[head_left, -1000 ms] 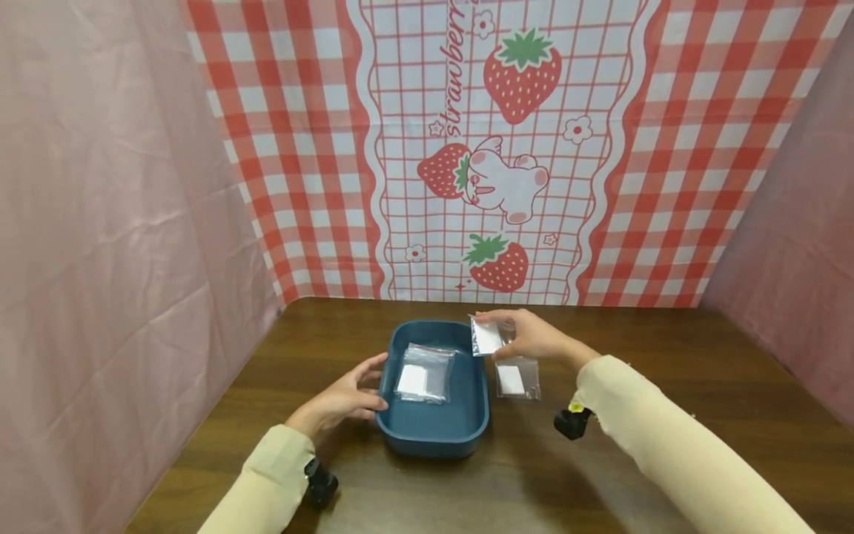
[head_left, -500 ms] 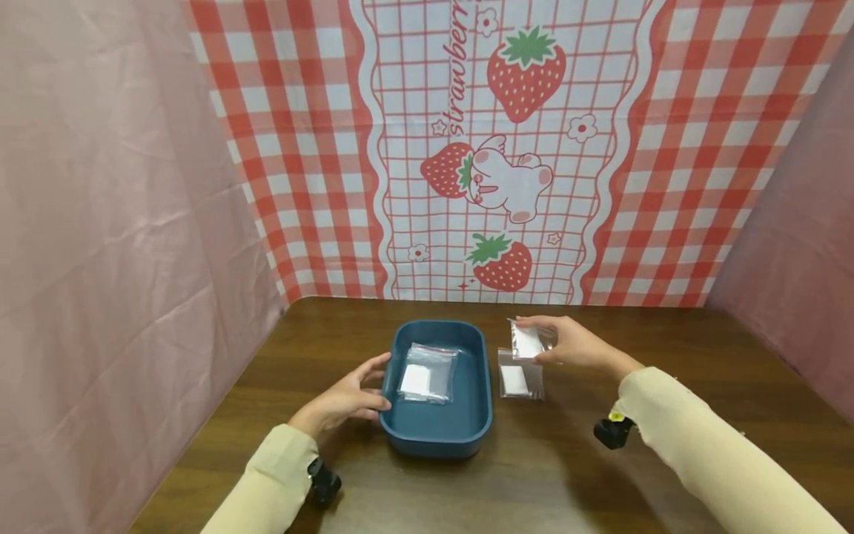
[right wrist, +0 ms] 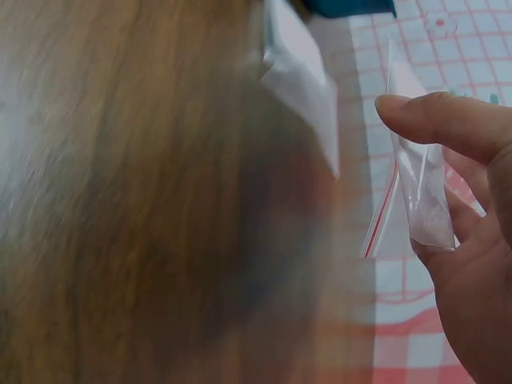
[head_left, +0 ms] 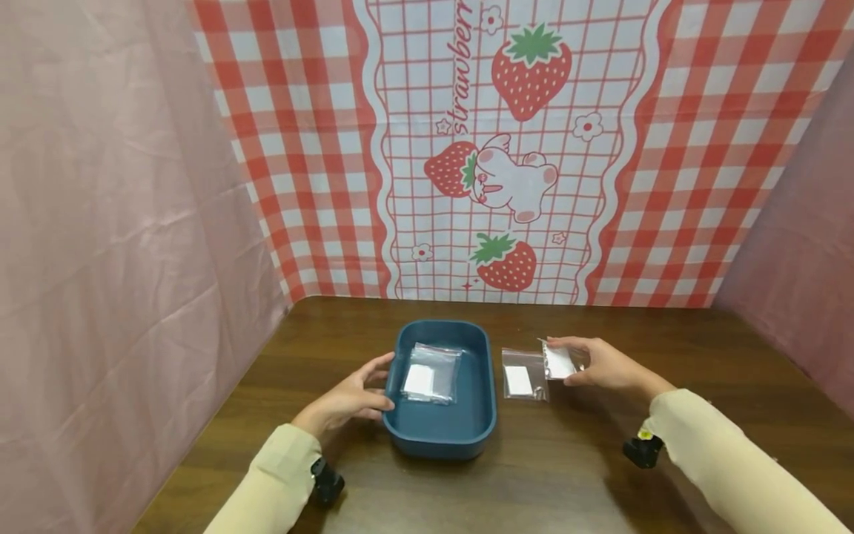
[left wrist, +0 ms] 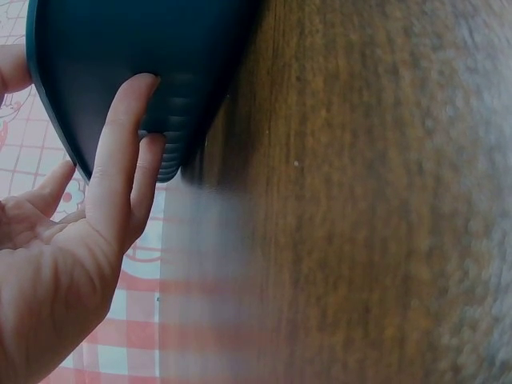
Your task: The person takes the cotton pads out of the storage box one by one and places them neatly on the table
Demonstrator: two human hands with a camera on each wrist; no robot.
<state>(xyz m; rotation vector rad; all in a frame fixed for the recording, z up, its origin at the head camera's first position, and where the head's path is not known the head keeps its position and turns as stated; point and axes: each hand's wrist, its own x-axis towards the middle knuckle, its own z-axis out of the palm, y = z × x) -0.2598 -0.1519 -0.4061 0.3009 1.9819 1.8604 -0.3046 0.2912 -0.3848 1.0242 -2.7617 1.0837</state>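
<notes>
A blue plastic bin [head_left: 440, 445] stands on the table, with clear zip bags [head_left: 434, 371] lying in it, each seemingly around a white card. My left hand [head_left: 347, 400] touches the bin's left side; in the left wrist view its fairly straight fingers [left wrist: 120, 152] lie against the outer wall. To the right of the bin, another small zip bag [head_left: 520, 380] with a white piece lies flat on the wood. My right hand [head_left: 610, 367] pinches a small clear zip bag [right wrist: 424, 192] between thumb and fingers, tilted just above the table, beside the flat bag.
The brown wooden table [head_left: 534, 482] runs back to a red-and-white checked strawberry cloth [head_left: 507, 148]. Pink drapes [head_left: 133, 222] hang at both sides. A small black device [head_left: 327, 480] sits at each wrist.
My right hand has moved right from the bin's right rim, past the flat bag, and lower, still pinching its zip bag. The left hand stays at the bin.
</notes>
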